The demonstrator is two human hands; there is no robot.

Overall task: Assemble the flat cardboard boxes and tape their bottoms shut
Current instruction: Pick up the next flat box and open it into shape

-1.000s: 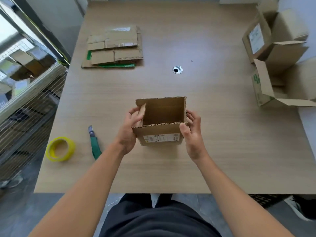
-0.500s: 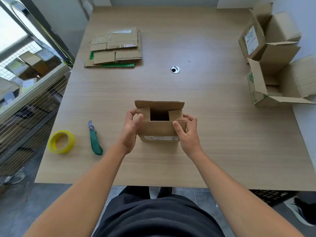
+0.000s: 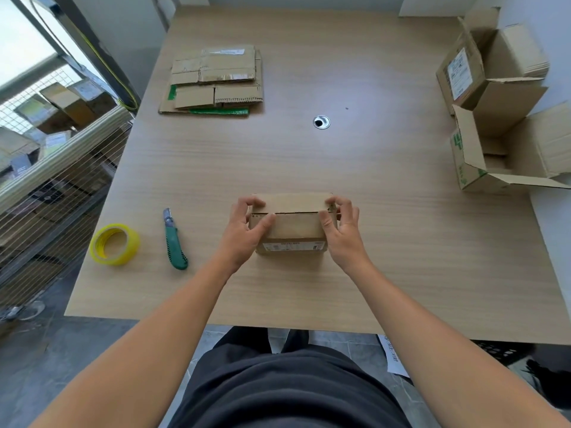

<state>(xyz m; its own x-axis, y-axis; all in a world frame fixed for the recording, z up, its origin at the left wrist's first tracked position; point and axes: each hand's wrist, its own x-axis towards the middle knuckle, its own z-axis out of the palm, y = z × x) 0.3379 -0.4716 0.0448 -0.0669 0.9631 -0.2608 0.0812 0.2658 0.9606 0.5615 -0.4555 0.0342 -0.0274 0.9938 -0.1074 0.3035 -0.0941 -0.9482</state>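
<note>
On the broad, smooth wood-grain table (image 3: 386, 248), you are holding the small cardboard box (image 3: 292, 225) at the centre of the frame. Your left hand (image 3: 244, 231) and right hand (image 3: 343, 231) are each gripping an end, thumbs pinning the two flaps along their seam. In my judgement, the springy corrugated flaps may be popping open once a hand is leaving for the tape, and the light box may be sliding. The yellow tape roll (image 3: 114, 244), at lower left, is sitting as a glossy ring.

- the left hand (image 3: 244, 234) and right hand (image 3: 343, 234) are hiding the box (image 3: 293, 225)'s top corners.
- the print on its label (image 3: 293, 246) is blurring.
- the right edge is cropping the open boxes (image 3: 471, 163).
</note>
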